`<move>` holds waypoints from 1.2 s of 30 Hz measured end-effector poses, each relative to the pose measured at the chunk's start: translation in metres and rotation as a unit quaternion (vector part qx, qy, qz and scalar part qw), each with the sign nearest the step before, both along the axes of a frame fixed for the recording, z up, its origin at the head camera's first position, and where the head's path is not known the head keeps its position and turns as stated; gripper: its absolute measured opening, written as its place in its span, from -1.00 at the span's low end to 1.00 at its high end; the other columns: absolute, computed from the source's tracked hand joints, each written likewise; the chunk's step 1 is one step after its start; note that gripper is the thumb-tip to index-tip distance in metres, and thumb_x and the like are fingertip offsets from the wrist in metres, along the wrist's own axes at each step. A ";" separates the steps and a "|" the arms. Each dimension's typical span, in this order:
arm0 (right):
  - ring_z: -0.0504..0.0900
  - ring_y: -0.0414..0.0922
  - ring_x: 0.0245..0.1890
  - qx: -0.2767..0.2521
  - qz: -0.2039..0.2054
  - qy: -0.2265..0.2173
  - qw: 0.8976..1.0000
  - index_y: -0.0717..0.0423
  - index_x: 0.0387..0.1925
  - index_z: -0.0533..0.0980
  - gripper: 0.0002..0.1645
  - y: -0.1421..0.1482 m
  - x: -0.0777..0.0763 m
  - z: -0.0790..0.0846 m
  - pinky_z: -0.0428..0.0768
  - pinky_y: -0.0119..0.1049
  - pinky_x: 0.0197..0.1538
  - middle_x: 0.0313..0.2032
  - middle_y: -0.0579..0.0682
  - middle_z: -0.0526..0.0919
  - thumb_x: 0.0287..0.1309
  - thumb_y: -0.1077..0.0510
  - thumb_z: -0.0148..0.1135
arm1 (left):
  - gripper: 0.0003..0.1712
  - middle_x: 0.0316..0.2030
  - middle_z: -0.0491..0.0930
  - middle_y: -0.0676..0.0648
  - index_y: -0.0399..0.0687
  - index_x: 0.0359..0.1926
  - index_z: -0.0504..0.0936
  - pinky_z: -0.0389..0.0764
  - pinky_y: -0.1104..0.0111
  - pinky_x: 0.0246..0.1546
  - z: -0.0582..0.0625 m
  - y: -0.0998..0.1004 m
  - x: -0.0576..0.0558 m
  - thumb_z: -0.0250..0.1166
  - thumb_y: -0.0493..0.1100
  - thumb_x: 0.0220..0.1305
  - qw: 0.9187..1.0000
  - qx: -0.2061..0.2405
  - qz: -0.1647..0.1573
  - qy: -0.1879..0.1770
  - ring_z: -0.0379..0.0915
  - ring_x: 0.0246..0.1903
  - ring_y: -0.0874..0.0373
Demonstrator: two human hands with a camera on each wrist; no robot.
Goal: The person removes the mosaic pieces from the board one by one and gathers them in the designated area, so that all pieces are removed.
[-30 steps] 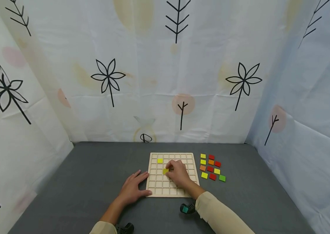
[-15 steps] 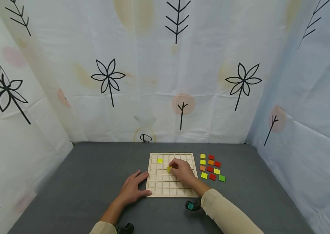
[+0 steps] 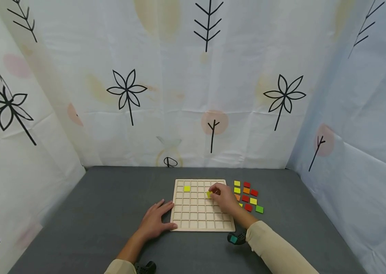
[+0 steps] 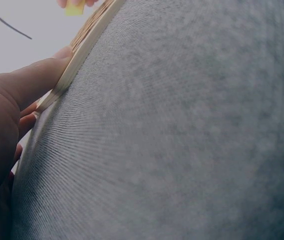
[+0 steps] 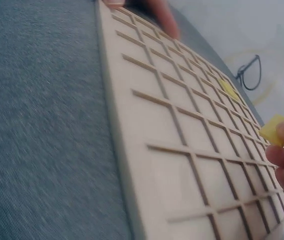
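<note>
A pale wooden grid board (image 3: 193,219) lies on the grey table. One yellow square tile (image 3: 187,188) sits in a cell near its far left corner. Over the right part of the board, my right hand (image 3: 226,199) pinches another yellow tile (image 5: 273,131) between thumb and fingers; in the right wrist view that tile is raised off the grid. My left hand (image 3: 155,220) rests at the board's left edge, fingers spread and fairly straight. Its thumb (image 4: 42,77) touches the rim at the near left corner in the left wrist view.
Right of the board lie several loose square tiles: yellow, orange, red (image 3: 248,207) and one green (image 3: 259,209). The right hand partly covers some. Grey table surface (image 3: 117,201) surrounds the board, and patterned white cloth (image 3: 165,114) hangs behind and at both sides.
My right hand has moved right across the board, carrying the pinched yellow tile from left of the middle towards the right side. The left hand has stayed still.
</note>
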State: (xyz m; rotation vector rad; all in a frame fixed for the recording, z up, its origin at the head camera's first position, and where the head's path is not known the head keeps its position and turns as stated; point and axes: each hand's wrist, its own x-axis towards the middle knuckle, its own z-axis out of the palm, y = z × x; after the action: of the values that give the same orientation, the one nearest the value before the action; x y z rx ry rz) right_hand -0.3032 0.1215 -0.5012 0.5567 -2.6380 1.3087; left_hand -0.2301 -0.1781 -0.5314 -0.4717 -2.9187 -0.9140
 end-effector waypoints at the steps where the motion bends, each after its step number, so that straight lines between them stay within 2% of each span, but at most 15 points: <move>1: 0.51 -0.19 -0.39 -0.001 -0.004 -0.002 1.000 0.01 -0.24 0.61 -0.84 0.002 -0.001 0.001 0.53 -0.29 -0.33 -0.35 -0.17 0.58 0.17 0.31 0.32 | -0.06 0.34 0.36 0.00 0.03 0.35 0.44 0.01 -0.18 0.31 0.000 0.000 0.000 0.44 0.30 -0.02 1.000 0.000 0.001 -0.001 0.04 0.40 -0.14; 10: 0.51 -0.16 -0.38 0.028 -0.036 0.032 0.998 0.08 -0.25 0.62 -0.85 0.023 -0.009 0.010 0.54 -0.26 -0.31 -0.37 -0.13 0.59 0.14 0.33 0.35 | -0.04 0.35 0.35 -0.01 0.04 0.36 0.43 0.03 -0.21 0.29 0.001 0.000 0.001 0.45 0.30 -0.03 1.000 0.004 0.008 -0.009 0.03 0.40 -0.16; 15: 0.55 -0.11 -0.34 0.039 -0.065 0.036 0.996 0.10 -0.23 0.63 -0.84 0.033 -0.014 0.014 0.57 -0.21 -0.27 -0.34 -0.10 0.60 0.14 0.33 0.35 | -0.05 0.35 0.34 0.00 0.05 0.37 0.43 0.03 -0.23 0.28 0.001 0.000 0.000 0.45 0.30 -0.03 1.000 0.010 0.008 -0.012 0.02 0.41 -0.15; 22: 0.59 -0.05 -0.26 0.040 -0.093 0.014 0.995 0.10 -0.19 0.63 -0.85 0.046 -0.022 0.021 0.60 -0.16 -0.24 -0.26 -0.04 0.63 0.19 0.30 0.32 | -0.05 0.35 0.33 0.01 0.05 0.37 0.42 0.02 -0.21 0.29 0.000 -0.001 0.001 0.44 0.31 -0.02 1.000 0.010 0.007 -0.010 0.01 0.41 -0.14; 30: 0.60 0.03 -0.26 0.058 -0.120 0.049 0.990 0.21 -0.20 0.62 -0.88 0.068 -0.034 0.022 0.60 -0.07 -0.23 -0.27 0.06 0.64 0.21 0.33 0.27 | -0.05 0.35 0.35 -0.01 0.04 0.36 0.43 0.03 -0.19 0.30 -0.001 0.000 0.000 0.43 0.31 -0.02 1.000 0.006 0.006 0.000 0.03 0.41 -0.14; 36: 0.58 0.08 -0.27 0.046 -0.153 0.046 0.986 0.25 -0.19 0.61 -0.87 0.084 -0.038 0.022 0.59 -0.02 -0.23 -0.28 0.11 0.62 0.20 0.35 0.26 | -0.05 0.34 0.35 0.00 0.04 0.36 0.44 0.03 -0.20 0.29 0.000 0.001 0.001 0.44 0.31 -0.04 1.000 0.004 0.011 -0.002 0.03 0.41 -0.14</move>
State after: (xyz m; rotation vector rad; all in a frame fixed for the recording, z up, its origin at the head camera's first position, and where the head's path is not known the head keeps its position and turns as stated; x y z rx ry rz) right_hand -0.3408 0.2057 -0.4794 0.2036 -2.5889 1.0491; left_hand -0.2290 -0.1771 -0.5319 -0.4354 -2.9170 -0.9258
